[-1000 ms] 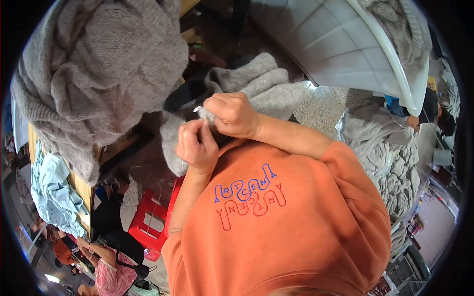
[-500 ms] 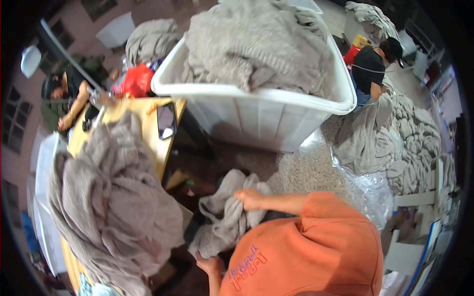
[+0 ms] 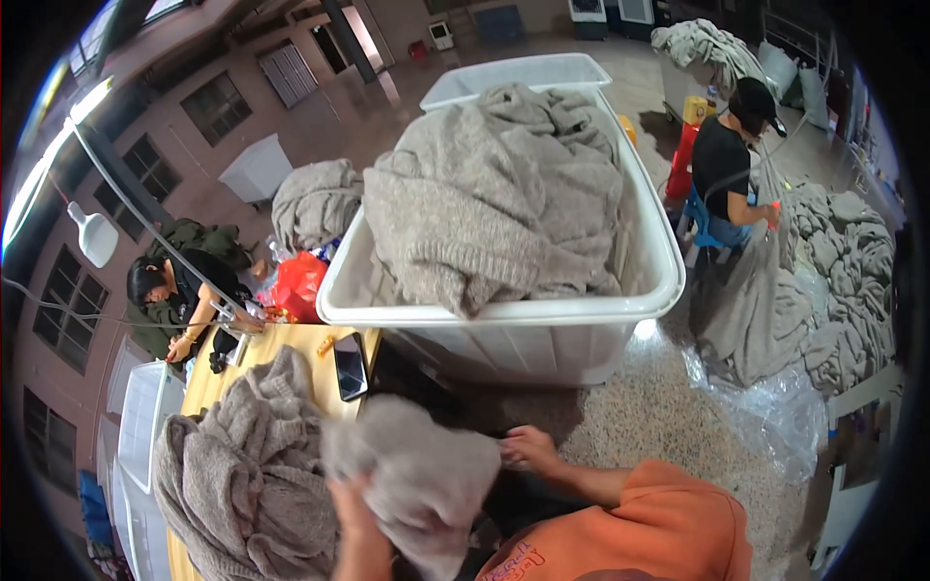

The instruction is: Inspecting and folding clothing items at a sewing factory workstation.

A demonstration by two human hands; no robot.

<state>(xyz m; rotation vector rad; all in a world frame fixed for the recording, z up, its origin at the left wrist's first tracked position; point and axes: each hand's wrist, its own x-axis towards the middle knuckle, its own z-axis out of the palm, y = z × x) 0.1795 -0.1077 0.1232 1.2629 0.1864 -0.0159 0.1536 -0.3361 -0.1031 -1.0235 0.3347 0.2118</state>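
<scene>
A grey knitted garment [image 3: 417, 474], blurred by motion, is held up in front of me between my hands. My left hand [image 3: 356, 508] is closed on its left side, with the fingers partly hidden by the cloth and smeared. At its right edge, my right hand [image 3: 531, 447] pinches the knit. Just left of the garment, a heap of grey knitwear [image 3: 242, 474] lies on a light wooden table [image 3: 300, 339]. A dark phone [image 3: 350, 366] rests near the table's right edge.
Ahead stands a large white bin [image 3: 504, 353] heaped with grey knitwear [image 3: 494, 194]. A person [image 3: 199, 300] bends over work at the left. At the right, another person [image 3: 727, 179] handles grey cloth beside a big pile [image 3: 843, 290]. Clear plastic sheeting [image 3: 765, 416] lies on the floor.
The garment has come up from low in front of me to beside the table heap. Both hands rose with it. My view has tilted up, showing more of the room.
</scene>
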